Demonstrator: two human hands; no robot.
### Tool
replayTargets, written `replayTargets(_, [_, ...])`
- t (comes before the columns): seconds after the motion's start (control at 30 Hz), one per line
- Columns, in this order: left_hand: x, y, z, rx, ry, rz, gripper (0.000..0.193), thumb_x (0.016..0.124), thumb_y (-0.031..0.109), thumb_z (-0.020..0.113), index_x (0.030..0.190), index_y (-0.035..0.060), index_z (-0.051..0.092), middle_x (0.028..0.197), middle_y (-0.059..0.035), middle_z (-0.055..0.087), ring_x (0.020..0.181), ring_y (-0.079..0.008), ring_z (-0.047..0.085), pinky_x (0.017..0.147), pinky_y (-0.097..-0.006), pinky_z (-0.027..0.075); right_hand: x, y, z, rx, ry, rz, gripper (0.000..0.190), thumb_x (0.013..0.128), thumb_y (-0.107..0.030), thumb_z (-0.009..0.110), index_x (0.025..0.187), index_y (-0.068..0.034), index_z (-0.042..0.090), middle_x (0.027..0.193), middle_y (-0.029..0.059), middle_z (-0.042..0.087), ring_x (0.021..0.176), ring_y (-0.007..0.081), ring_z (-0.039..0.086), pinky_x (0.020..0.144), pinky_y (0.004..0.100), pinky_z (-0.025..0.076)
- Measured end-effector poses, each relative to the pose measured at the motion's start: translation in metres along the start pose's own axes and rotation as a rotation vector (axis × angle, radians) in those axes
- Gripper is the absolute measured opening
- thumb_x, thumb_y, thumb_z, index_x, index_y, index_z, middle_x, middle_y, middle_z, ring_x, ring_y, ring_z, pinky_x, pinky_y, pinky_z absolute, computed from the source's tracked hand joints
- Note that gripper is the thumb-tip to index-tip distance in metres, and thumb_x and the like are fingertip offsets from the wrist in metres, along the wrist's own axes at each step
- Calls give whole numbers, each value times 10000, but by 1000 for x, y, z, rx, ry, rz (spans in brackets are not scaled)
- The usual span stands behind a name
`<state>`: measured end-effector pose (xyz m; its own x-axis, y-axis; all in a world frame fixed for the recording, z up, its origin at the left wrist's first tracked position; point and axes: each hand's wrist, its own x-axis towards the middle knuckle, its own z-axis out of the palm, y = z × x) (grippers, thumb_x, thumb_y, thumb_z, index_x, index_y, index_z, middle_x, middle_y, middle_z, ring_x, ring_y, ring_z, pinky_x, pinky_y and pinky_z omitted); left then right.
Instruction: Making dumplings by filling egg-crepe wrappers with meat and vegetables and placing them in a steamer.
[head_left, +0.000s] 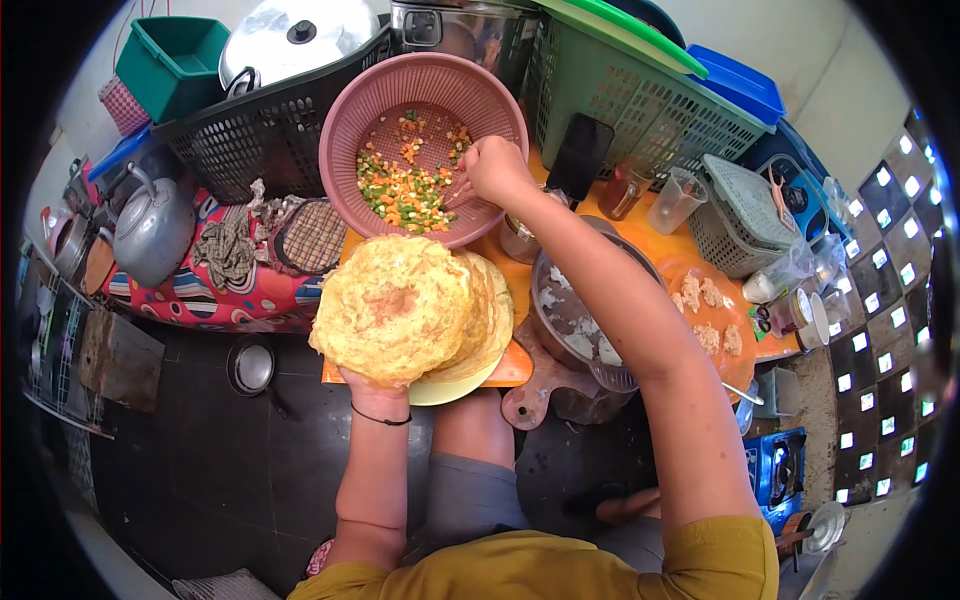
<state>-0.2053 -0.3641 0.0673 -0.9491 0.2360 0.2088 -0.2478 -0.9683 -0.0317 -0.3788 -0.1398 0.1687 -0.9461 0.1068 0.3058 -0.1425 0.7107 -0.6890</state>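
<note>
On my left hand (373, 377) rests a round yellow omelette (394, 307), held palm up with only the wrist and heel of the hand showing beneath it. Just right of it, partly covered, more thin omelettes (491, 319) are stacked on a pale green plate (454, 388). My right hand (495, 171) reaches over the right side of a pink plastic basin (341, 120). Its fingers are bent together; whether anything is between them is hidden. Diced mixed vegetables (409, 196), orange, green and pale, lie in the basin.
Under my right forearm stands a dark pot (540, 300) with white food, beside a wooden board (525, 409). Clumps of battered food (731, 340) lie on an orange sheet at right. A phone (581, 154), a glass mug (624, 191) and plastic crates (247, 142) stand behind. A kettle (152, 229) is at left.
</note>
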Motion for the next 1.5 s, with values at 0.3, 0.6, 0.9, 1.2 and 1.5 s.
replayTargets(0.3, [2, 0, -1, 3, -73, -31, 734, 951, 611, 446, 1475, 96, 430, 1511, -191, 423, 1365, -417, 425, 1095, -618, 384, -10, -11, -4, 338, -68, 267, 344, 1011, -164, 451, 895, 52, 692, 756, 154, 722, 636, 205, 718, 583, 314, 607])
replayTargets(0.6, [4, -2, 1, 64, 11, 1, 732, 948, 604, 455, 1472, 94, 434, 1512, -193, 421, 1368, -426, 416, 1099, -625, 373, -2, 0, 3, 471, -106, 310, 307, 1017, -101, 439, 933, 99, 657, 802, 200, 706, 655, 247, 723, 571, 329, 631])
replayTargets(0.9, [5, -3, 14, 49, 5, -33, 730, 941, 605, 468, 1457, 89, 452, 1492, -188, 446, 1347, -421, 440, 1087, -619, 388, -3, -6, -1, 729, -29, 340, 336, 1021, -99, 403, 929, 133, 629, 811, 259, 686, 663, 316, 721, 566, 368, 647])
replayTargets(1.2, [14, -5, 21, 80, 31, -9, 722, 941, 601, 466, 1456, 95, 454, 1485, -181, 457, 1336, -410, 458, 1078, -608, 406, -8, -22, -26, 782, -26, 319, 313, 1031, -114, 393, 1015, 124, 597, 894, 243, 688, 716, 269, 723, 641, 327, 644])
replayTargets(1.5, [51, -9, 37, -26, -218, -74, 722, 930, 610, 464, 1426, 86, 485, 1453, -194, 488, 1317, -438, 468, 1067, -634, 402, -31, -47, -84, 796, -126, 220, 320, 1057, -189, 445, 1096, 84, 606, 940, 162, 683, 795, 190, 693, 732, 271, 620])
